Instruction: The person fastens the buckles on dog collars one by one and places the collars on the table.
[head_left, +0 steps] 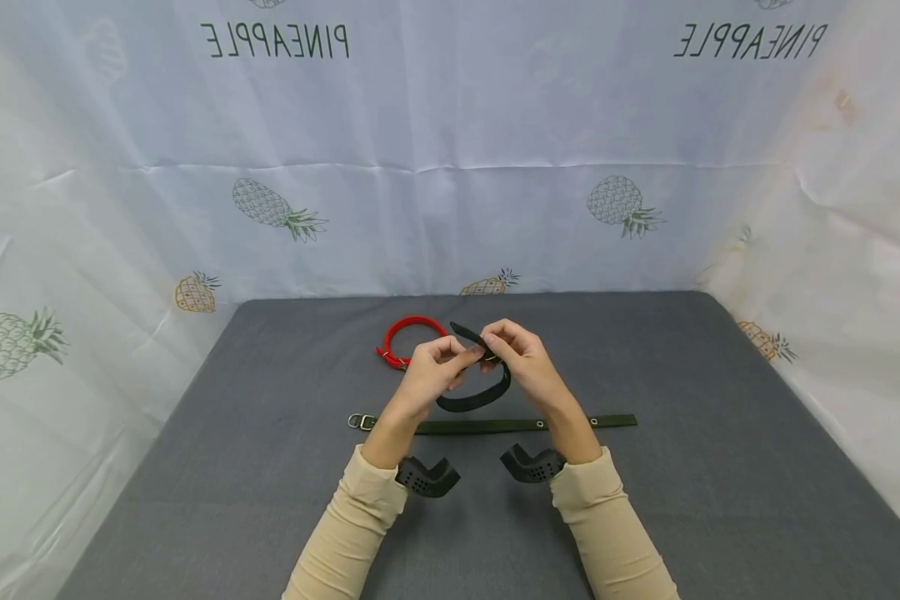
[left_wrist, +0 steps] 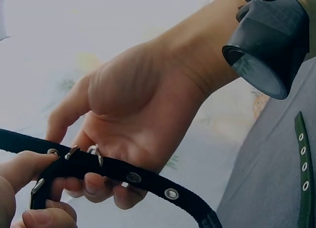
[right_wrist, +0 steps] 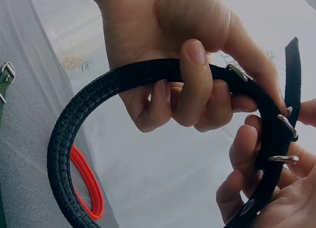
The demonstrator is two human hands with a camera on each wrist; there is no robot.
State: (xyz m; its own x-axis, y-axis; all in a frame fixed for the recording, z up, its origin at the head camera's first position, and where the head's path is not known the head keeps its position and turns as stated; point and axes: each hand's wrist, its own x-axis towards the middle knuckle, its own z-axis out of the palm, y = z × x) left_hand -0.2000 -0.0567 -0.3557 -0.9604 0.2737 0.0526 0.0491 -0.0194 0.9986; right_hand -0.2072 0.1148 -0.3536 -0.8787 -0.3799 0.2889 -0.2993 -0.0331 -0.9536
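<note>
I see a red collar (head_left: 416,319) looped on the grey tabletop (head_left: 217,467) and, nearer the front, a green strap (head_left: 487,427) stretched straight, buckle (head_left: 361,422) at its left end. White sheeting (head_left: 435,100) hangs behind, printed with pineapples (head_left: 261,202) and backward lettering (head_left: 275,40).

Left hand (right_wrist: 180,28), right hand (right_wrist: 295,201) — both grip black collar (right_wrist: 61,144).
</note>
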